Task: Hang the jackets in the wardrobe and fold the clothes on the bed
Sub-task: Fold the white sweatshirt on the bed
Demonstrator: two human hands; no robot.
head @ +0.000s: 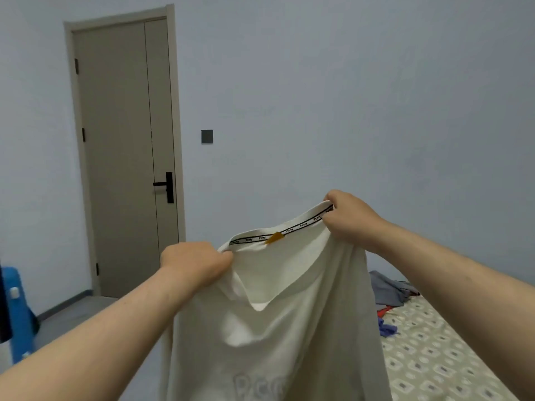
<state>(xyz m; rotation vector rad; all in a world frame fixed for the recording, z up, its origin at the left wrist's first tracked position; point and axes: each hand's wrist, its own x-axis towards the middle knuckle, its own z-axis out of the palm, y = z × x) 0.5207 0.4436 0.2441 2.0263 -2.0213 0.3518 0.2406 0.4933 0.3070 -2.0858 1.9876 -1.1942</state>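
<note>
hands both raised, arms stretched out in front. left hand (197, 263): fingers curled in, pinching the white t-shirt (275, 328) at one end of its neckline. right hand (351, 217): same curled pinch at the other end, held higher, so the collar band (289, 230) runs on a slant between them. neither hand has anything else in it.

shirt hangs free in the air from those two points, its body dropping out of the bottom of the view. as far as can be seen it is not touching the bed (434, 360). neck opening gapes toward the camera, with the yellow tag (275, 237) and the printed tape inside the collar showing. faint lettering low on the fabric, seen through or reversed, cannot tell which.

judgement on the hold: gripping at the neck lets the weight of the cloth pull it straight and shows which face is which. likely a prelude to laying it flat for folding. uneven hand heights leave one side slack, so levelling them would help.

bed sits to the right under a patterned cover. a grey garment (390, 287), a red scrap (383, 311) and a blue-purple cloth (386, 328) lie crumpled on it, unfolded. closed door (124, 157) ahead on the left. wardrobe and jackets not in view.
</note>
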